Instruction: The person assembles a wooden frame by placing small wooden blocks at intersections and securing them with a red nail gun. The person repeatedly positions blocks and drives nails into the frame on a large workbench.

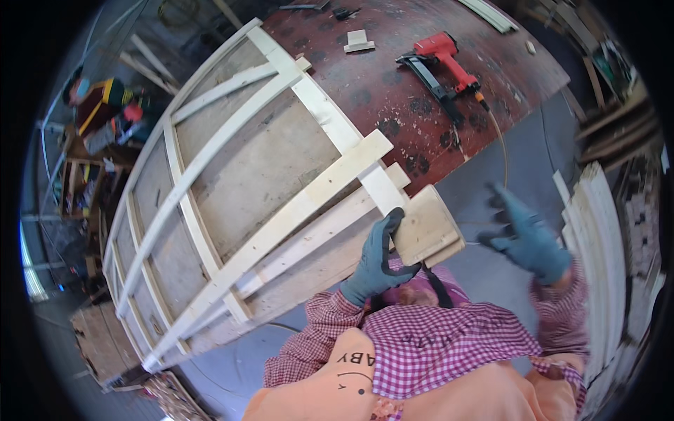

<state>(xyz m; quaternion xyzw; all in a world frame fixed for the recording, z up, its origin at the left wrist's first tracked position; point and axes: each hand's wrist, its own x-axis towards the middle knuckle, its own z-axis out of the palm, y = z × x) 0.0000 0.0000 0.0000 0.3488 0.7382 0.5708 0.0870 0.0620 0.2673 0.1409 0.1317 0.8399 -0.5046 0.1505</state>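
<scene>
My left hand (382,256), in a blue-grey glove with dark fingertips, grips the near-left edge of a squarish wooden block (425,223). The block looks like flat boards stacked together, and it meets the end of a pale crosspiece (384,191) of a large wooden frame (226,277). I cannot tell whether it is fastened there. To the right of the block, my gloved right hand (526,235) is in the air with fingers apart, slightly blurred, holding nothing.
On the dark red worktable (316,56) lie a red and black nail gun (442,63) with a yellowish hose (504,140), and a small wood piece (359,41). Long pale strips (597,231) are stacked at right. Another person (102,105) is at far left.
</scene>
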